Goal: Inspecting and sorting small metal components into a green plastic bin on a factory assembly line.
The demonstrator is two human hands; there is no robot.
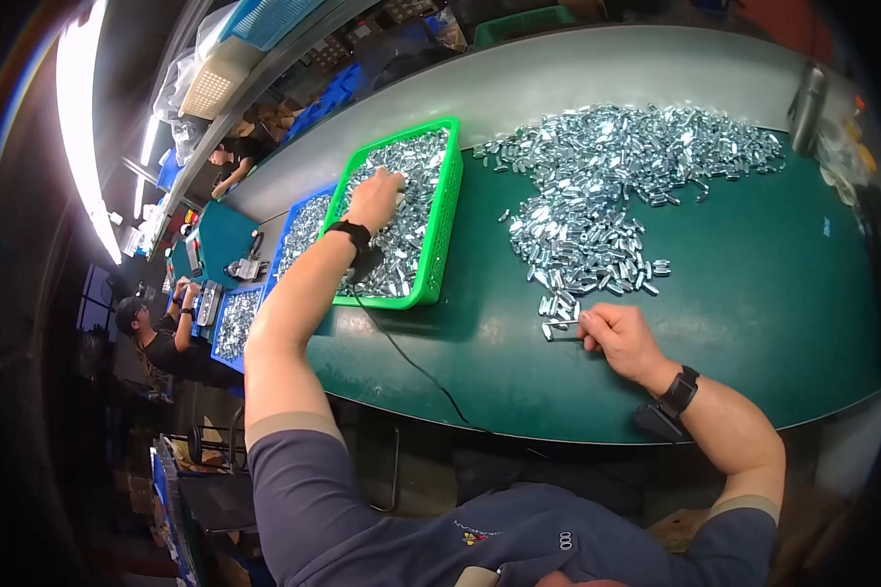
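Observation:
My left hand [375, 203] is over a green plastic basket [443, 210] heaped with small shiny metal pieces [401, 245]. Its fingers are curled down at the pieces, and whatever lies between them is hidden. On the green tabletop to the right spreads a big loose pile of the same small metal pieces [597, 196]. At the near tip of this pile my right hand [625, 340] is closed in a pinch. A thin dark rod [565, 323] sticks out from its fingertips over a few pieces, too small to identify. Both wrists carry black bands.
Blue baskets [303, 230] with more metal pieces stand left of the green one. A black cable [411, 362] runs over the table's near edge. A dark cylinder [809, 110] stands at the back right. Another person [157, 328] works at the far left.

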